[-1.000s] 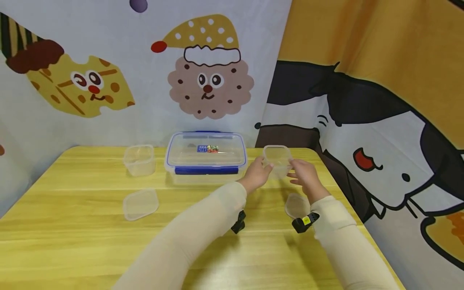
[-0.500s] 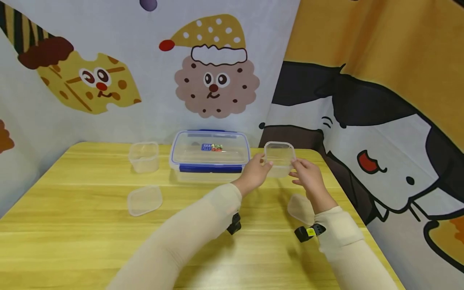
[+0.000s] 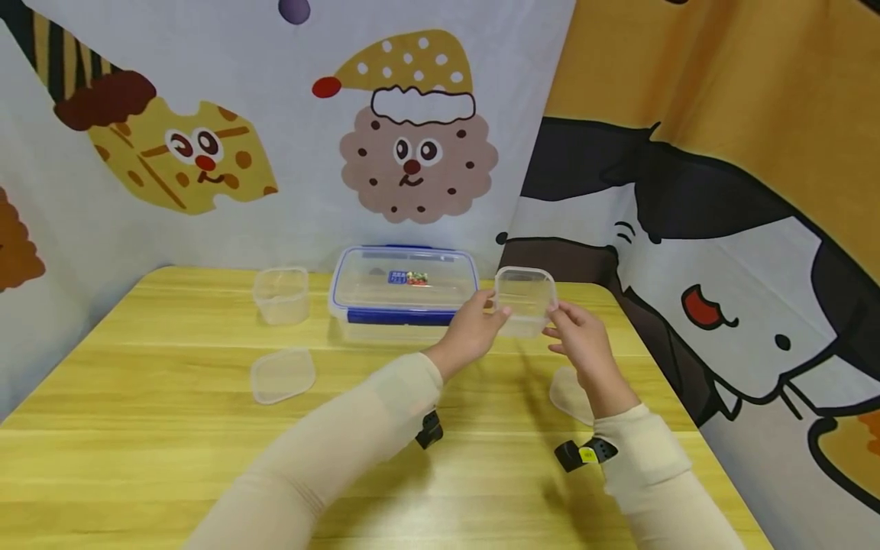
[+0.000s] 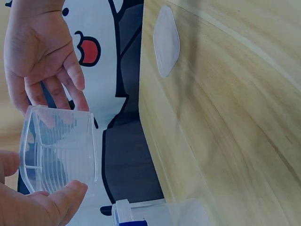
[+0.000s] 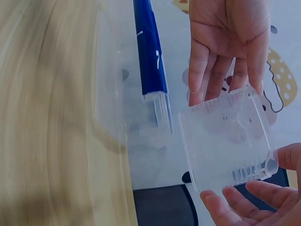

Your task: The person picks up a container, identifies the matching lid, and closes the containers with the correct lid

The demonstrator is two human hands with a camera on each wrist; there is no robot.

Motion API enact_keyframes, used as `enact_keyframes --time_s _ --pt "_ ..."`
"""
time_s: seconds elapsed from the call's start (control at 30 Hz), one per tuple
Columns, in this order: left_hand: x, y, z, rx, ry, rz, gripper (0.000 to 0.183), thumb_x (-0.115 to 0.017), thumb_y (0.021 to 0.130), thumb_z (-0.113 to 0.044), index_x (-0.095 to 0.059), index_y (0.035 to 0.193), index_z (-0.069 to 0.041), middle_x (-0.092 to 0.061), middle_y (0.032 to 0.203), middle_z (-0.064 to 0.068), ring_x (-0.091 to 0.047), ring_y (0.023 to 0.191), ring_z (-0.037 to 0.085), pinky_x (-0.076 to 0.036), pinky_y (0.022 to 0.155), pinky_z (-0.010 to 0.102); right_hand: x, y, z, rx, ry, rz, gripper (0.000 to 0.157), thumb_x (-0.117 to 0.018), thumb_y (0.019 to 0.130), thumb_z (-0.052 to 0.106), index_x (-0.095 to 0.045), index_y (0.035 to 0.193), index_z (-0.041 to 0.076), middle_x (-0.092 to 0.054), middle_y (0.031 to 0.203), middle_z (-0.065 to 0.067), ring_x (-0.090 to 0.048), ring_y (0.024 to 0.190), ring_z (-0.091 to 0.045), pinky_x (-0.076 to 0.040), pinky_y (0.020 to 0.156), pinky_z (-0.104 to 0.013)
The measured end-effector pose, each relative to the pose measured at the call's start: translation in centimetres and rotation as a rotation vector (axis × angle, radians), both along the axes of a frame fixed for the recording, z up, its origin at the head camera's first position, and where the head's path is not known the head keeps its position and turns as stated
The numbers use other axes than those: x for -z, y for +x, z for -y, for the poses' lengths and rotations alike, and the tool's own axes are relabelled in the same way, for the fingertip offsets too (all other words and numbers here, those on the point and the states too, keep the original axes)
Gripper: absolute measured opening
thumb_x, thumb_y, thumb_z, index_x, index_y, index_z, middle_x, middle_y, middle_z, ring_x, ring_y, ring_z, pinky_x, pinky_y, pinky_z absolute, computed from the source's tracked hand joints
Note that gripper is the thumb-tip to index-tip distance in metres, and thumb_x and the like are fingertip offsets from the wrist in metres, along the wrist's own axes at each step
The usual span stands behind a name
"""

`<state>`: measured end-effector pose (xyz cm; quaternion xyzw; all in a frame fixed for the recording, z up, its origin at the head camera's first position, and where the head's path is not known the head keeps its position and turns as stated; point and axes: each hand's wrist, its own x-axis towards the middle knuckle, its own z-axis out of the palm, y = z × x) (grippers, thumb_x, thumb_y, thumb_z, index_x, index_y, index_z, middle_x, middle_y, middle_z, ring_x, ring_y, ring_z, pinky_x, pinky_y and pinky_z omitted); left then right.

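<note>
A small clear plastic food container [image 3: 525, 302] is held up off the table between both hands, right of the large lidded box. My left hand [image 3: 469, 330] grips its left side, thumb on the near wall. At the opposite side my right hand [image 3: 584, 347] holds it with thumb and fingers, the lower fingers spread apart. In the left wrist view the ribbed wall of the container [image 4: 66, 146] shows between the two hands. The right wrist view shows the container [image 5: 225, 141] with nothing visible inside. Below, a translucent lid [image 3: 571, 393] lies on the table, partly covered by the right wrist.
A large clear box [image 3: 402, 294] with blue clips stands at the table's back, close to the left hand. Farther left are another small container [image 3: 282, 296] and a loose lid [image 3: 283, 375]. A printed curtain [image 3: 426, 46] hangs behind the wooden table [image 3: 172, 458].
The held container has shifted slightly left, closer to the large box, with both hands moving along. The head view has turned a little left. Both hands keep their hold.
</note>
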<state>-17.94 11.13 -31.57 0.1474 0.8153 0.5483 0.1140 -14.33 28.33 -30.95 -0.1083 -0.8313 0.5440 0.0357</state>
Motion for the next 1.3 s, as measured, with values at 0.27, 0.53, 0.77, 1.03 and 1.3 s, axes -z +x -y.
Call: enact_keyframes --time_s 0.27,0.53,0.77,1.03,1.3 --pt "0.2 0.7 1.8 -0.001 0.031 0.003 0.054 -0.045 0.093 -0.036 -0.028 0.14 -0.013 -0.04 0.135 0.008 -0.043 0.12 0.023 -0.041 0.095 0.039 0.2 0.7 1.6 -0.014 -0.036 -0.006 0.056 -0.047 0.09 0.043 -0.042 0.134 0.008 -0.046 0.13 -0.012 -0.052 0.11 -0.03 -0.049 0.083 -0.039" --pt "0.6 1.4 3.6 -0.015 0.053 -0.015 0.054 -0.048 0.092 -0.035 -0.031 0.138 -0.012 -0.042 0.133 0.009 -0.045 0.117 0.023 -0.044 0.09 0.037 0.4 1.6 3.0 -0.034 -0.043 -0.014 0.058 -0.049 0.089 0.044 -0.04 0.135 0.011 -0.048 0.129 -0.012 -0.053 0.109 -0.029 -0.049 0.083 -0.04" --pt "0.9 2.1 5.3 -0.022 0.073 -0.014 0.054 -0.049 0.092 -0.033 -0.031 0.138 -0.011 -0.042 0.132 0.009 -0.045 0.117 0.023 -0.045 0.09 0.036 0.8 1.9 4.2 -0.049 -0.067 -0.018 0.055 -0.05 0.089 0.044 -0.043 0.134 0.014 -0.051 0.125 -0.01 -0.054 0.107 -0.027 -0.05 0.082 -0.039" --pt "1.6 3.0 7.2 -0.028 0.067 -0.04 0.052 -0.048 0.092 -0.034 -0.033 0.136 -0.011 -0.044 0.128 0.009 -0.045 0.117 0.024 -0.045 0.09 0.037 1.4 2.4 5.8 -0.062 -0.069 -0.029 0.049 -0.051 0.089 0.04 -0.046 0.131 0.015 -0.054 0.117 -0.01 -0.055 0.105 -0.027 -0.052 0.076 -0.035" --pt "2.3 3.9 9.3 -0.064 0.09 -0.03 0.048 -0.05 0.092 -0.028 -0.036 0.134 -0.009 -0.044 0.128 0.011 -0.047 0.114 0.025 -0.046 0.088 0.039 2.3 3.0 7.7 -0.095 -0.08 -0.037 0.049 -0.056 0.088 0.036 -0.047 0.13 0.014 -0.055 0.112 -0.013 -0.057 0.102 -0.03 -0.053 0.073 -0.035"
